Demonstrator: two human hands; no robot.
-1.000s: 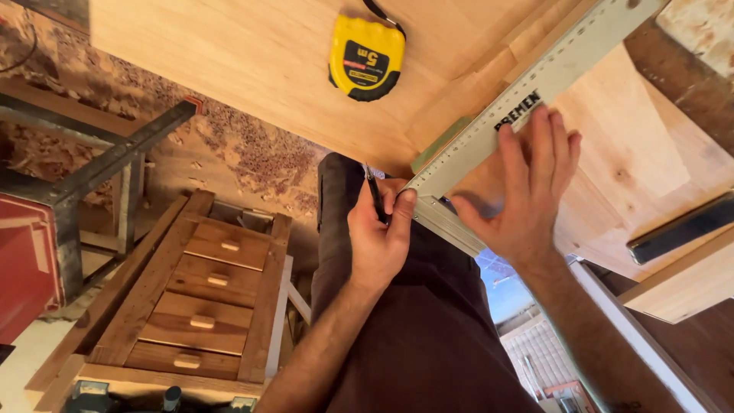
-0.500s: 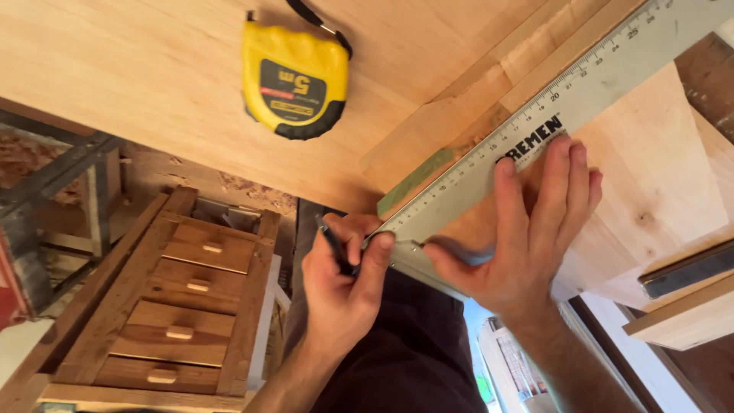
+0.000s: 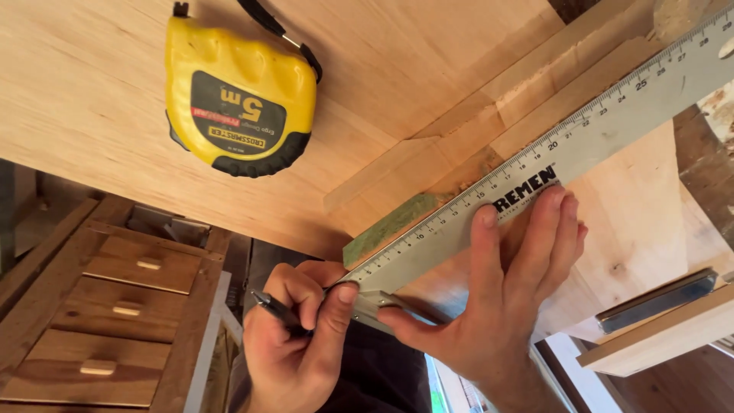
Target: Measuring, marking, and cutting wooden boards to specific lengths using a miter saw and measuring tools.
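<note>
Metal ruler (image 3: 535,183) is running diagonally, long axis from lower centre up to the upper right corner, lying on the wooden board (image 3: 428,61). Right hand (image 3: 497,306) is pressing flat on it, fingers spread apart, thumb hooking the ruler's lower end. Left hand (image 3: 294,336) is sitting lower centre, fingers clamped on a dark pencil (image 3: 279,310), tip just at the ruler's near end. Yellow tape measure (image 3: 237,95) is resting upper left, well apart. Wooden drawer unit (image 3: 115,306) is lower left, drawers closed, contents hidden.
</note>
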